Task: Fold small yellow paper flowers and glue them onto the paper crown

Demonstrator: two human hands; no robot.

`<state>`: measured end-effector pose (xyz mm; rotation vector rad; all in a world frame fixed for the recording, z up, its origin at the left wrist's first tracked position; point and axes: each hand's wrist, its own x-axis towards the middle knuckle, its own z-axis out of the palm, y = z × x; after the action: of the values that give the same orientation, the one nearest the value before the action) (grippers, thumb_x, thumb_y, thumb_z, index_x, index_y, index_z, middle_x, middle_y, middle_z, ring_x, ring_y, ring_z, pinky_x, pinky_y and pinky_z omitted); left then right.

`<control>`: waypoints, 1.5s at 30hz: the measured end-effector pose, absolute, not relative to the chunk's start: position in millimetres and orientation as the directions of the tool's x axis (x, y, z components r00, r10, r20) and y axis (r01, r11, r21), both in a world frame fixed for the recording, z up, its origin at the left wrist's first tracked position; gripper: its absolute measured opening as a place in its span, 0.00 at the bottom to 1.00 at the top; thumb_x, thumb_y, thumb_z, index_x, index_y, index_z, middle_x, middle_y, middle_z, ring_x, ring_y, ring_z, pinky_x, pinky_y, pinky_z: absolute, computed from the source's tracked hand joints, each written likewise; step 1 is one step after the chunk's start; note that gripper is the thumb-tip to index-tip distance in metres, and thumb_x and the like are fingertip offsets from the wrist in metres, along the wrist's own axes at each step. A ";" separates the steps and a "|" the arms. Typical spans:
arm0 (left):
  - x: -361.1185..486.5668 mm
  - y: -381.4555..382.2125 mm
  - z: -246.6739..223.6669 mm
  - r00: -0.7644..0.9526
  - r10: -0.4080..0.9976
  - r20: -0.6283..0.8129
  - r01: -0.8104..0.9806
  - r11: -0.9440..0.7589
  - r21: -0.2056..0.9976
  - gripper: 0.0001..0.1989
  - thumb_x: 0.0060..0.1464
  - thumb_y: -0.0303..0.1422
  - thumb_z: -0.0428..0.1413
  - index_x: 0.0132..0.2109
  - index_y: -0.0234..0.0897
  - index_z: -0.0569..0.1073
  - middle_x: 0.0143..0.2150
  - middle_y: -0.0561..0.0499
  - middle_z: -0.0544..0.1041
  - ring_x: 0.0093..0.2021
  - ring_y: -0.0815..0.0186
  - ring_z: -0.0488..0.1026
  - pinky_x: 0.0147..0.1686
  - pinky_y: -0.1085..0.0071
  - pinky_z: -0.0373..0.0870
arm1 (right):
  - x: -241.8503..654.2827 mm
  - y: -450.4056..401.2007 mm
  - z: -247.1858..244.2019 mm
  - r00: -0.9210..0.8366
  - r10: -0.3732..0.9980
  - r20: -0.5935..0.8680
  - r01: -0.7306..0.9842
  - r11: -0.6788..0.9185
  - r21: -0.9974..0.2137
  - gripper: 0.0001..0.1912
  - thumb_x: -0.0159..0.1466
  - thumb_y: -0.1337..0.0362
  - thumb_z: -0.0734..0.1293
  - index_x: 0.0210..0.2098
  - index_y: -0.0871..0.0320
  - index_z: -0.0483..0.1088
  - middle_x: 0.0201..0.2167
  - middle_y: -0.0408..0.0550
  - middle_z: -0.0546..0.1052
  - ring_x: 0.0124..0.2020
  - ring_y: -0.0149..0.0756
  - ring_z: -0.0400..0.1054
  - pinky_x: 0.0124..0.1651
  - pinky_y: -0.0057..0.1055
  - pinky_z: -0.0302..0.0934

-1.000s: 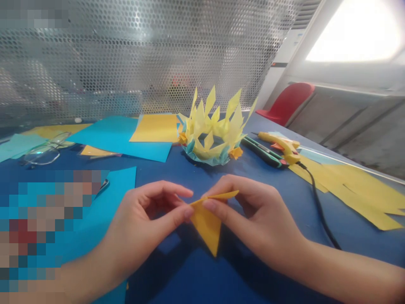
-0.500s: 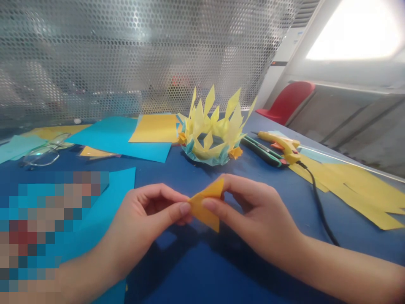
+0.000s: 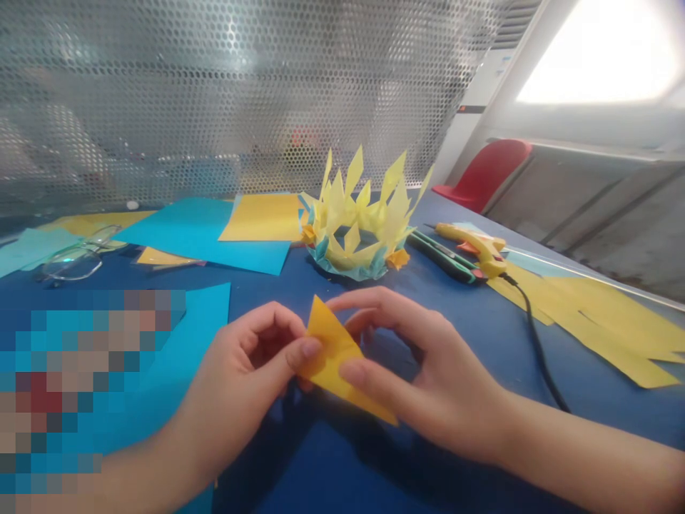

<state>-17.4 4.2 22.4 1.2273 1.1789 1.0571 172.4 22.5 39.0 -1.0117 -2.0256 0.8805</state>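
Note:
A small yellow-orange piece of paper (image 3: 335, 350), triangular in outline, is held above the blue table. My left hand (image 3: 251, 364) pinches its left side, thumb in front and fingers curled behind. The thumb of my right hand (image 3: 428, 364) rests on the paper's front near the lower right. Its index finger reaches to the upper edge, and the other fingers are partly hidden behind. Just beyond my hands stands a paper crown (image 3: 342, 250) with pale yellow points, a light blue base and orange paper flowers.
A yellow glue gun (image 3: 484, 250) with a black cord lies at right beside a green-and-black cutter (image 3: 447, 257). Yellow strips (image 3: 604, 307) are at far right. Blue sheets (image 3: 187, 225), a yellow sheet (image 3: 262, 218) and glasses (image 3: 72, 264) lie left. A perforated metal panel (image 3: 240, 93) stands behind.
The yellow paper has turned between my hands, so one tip now points up and another down to the right. My right fingers have spread and shifted slightly left.

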 end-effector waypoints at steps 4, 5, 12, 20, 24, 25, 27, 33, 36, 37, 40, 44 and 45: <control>-18.8 6.3 23.4 0.054 0.997 -0.062 0.027 0.061 0.998 0.11 0.56 0.38 0.61 0.31 0.38 0.70 0.20 0.62 0.70 0.19 0.78 0.65 0.20 0.85 0.62 | 171.0 23.1 35.8 -0.394 0.892 0.221 0.310 0.355 -0.882 0.14 0.60 0.68 0.69 0.45 0.54 0.65 0.27 0.39 0.76 0.28 0.30 0.72 0.36 0.27 0.68; -18.8 6.1 23.7 0.073 0.994 -0.087 0.031 0.085 0.996 0.10 0.57 0.37 0.60 0.32 0.39 0.69 0.20 0.63 0.71 0.19 0.78 0.66 0.19 0.85 0.62 | 171.0 24.1 34.8 -0.359 0.904 0.230 0.281 0.340 -0.898 0.13 0.60 0.69 0.69 0.43 0.54 0.65 0.27 0.38 0.75 0.29 0.30 0.72 0.36 0.27 0.69; -17.6 2.6 23.3 0.158 0.962 -0.223 -0.034 0.231 0.972 0.10 0.50 0.32 0.66 0.40 0.39 0.75 0.28 0.56 0.83 0.28 0.71 0.80 0.27 0.82 0.73 | 170.1 27.4 33.3 -0.172 0.901 0.398 0.117 0.420 -0.900 0.12 0.56 0.67 0.76 0.33 0.53 0.68 0.36 0.42 0.73 0.34 0.28 0.71 0.36 0.23 0.71; -16.6 4.5 25.0 0.164 0.963 -0.215 -0.059 0.227 0.972 0.02 0.49 0.29 0.66 0.33 0.37 0.82 0.25 0.53 0.84 0.27 0.71 0.79 0.28 0.83 0.74 | 170.3 31.1 28.9 -0.162 0.786 0.597 0.215 0.618 -0.756 0.09 0.56 0.71 0.74 0.30 0.53 0.72 0.37 0.43 0.68 0.34 0.30 0.68 0.34 0.26 0.71; -16.6 6.6 25.7 0.166 0.963 -0.214 -0.059 0.226 0.972 0.03 0.49 0.30 0.67 0.34 0.38 0.83 0.27 0.53 0.84 0.28 0.71 0.79 0.29 0.83 0.74 | 174.8 29.1 30.6 -0.240 0.633 0.736 0.401 0.755 -0.519 0.10 0.58 0.76 0.72 0.31 0.53 0.72 0.34 0.42 0.65 0.30 0.27 0.65 0.33 0.26 0.67; -17.0 6.7 25.9 0.167 0.963 -0.212 -0.060 0.224 0.973 0.03 0.49 0.30 0.67 0.34 0.39 0.83 0.27 0.53 0.85 0.28 0.71 0.79 0.29 0.83 0.75 | 175.9 28.1 32.0 -0.287 0.583 0.760 0.415 0.791 -0.450 0.11 0.59 0.76 0.71 0.31 0.53 0.72 0.33 0.42 0.66 0.31 0.28 0.66 0.34 0.26 0.67; -18.0 6.4 25.9 0.172 0.965 -0.196 -0.074 0.211 0.975 0.03 0.48 0.30 0.67 0.33 0.39 0.83 0.27 0.53 0.84 0.28 0.71 0.79 0.29 0.84 0.75 | 177.8 26.4 34.8 -0.396 0.496 0.773 0.399 0.851 -0.341 0.11 0.60 0.78 0.69 0.32 0.55 0.72 0.34 0.43 0.70 0.34 0.28 0.70 0.39 0.25 0.68; -18.8 6.1 24.6 0.225 0.961 -0.161 -0.190 0.206 0.960 0.08 0.55 0.38 0.63 0.35 0.39 0.84 0.29 0.51 0.85 0.28 0.69 0.81 0.29 0.82 0.78 | 183.6 29.1 33.7 -0.610 0.330 0.720 0.293 0.939 -0.182 0.08 0.64 0.77 0.66 0.37 0.58 0.71 0.38 0.48 0.79 0.43 0.33 0.73 0.48 0.30 0.68; -18.7 6.9 23.7 0.220 0.961 -0.166 -0.219 0.214 0.952 0.07 0.53 0.37 0.64 0.33 0.39 0.84 0.29 0.51 0.85 0.26 0.69 0.81 0.28 0.82 0.78 | 184.6 31.7 28.7 -0.663 0.196 0.722 0.249 0.968 -0.034 0.06 0.69 0.72 0.64 0.38 0.59 0.72 0.37 0.47 0.81 0.43 0.33 0.74 0.47 0.31 0.66; -19.0 6.9 23.4 0.218 0.962 -0.166 -0.224 0.215 0.950 0.07 0.52 0.36 0.65 0.33 0.38 0.84 0.29 0.51 0.85 0.26 0.70 0.81 0.27 0.82 0.78 | 184.3 32.0 27.3 -0.672 0.160 0.723 0.247 0.969 0.016 0.07 0.70 0.70 0.63 0.38 0.59 0.73 0.37 0.46 0.82 0.42 0.33 0.74 0.47 0.31 0.65; -20.1 6.1 22.4 0.197 0.964 -0.178 -0.212 0.219 0.952 0.06 0.51 0.36 0.66 0.33 0.38 0.84 0.29 0.51 0.85 0.25 0.69 0.80 0.27 0.81 0.78 | 182.4 30.9 25.8 -0.704 0.102 0.703 0.254 0.960 0.116 0.12 0.71 0.70 0.60 0.37 0.59 0.74 0.36 0.44 0.83 0.42 0.32 0.74 0.47 0.31 0.64; -20.4 4.8 21.6 0.183 0.963 -0.197 -0.180 0.230 0.956 0.07 0.48 0.36 0.67 0.32 0.38 0.85 0.28 0.50 0.85 0.26 0.69 0.80 0.27 0.82 0.77 | 179.7 28.2 31.0 -0.742 0.018 0.671 0.214 0.954 0.211 0.16 0.71 0.73 0.58 0.33 0.60 0.75 0.32 0.46 0.83 0.41 0.34 0.75 0.45 0.34 0.65; -20.1 4.8 21.6 0.189 0.962 -0.195 -0.170 0.228 0.959 0.06 0.48 0.36 0.67 0.32 0.38 0.85 0.28 0.51 0.85 0.27 0.70 0.80 0.27 0.82 0.77 | 179.2 27.9 33.1 -0.757 0.003 0.654 0.201 0.953 0.228 0.16 0.71 0.73 0.58 0.32 0.60 0.75 0.31 0.46 0.83 0.40 0.34 0.75 0.45 0.34 0.65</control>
<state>-20.1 4.8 21.6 0.9913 1.0418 1.0152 179.2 27.9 33.1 -0.1433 -2.4057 -0.3725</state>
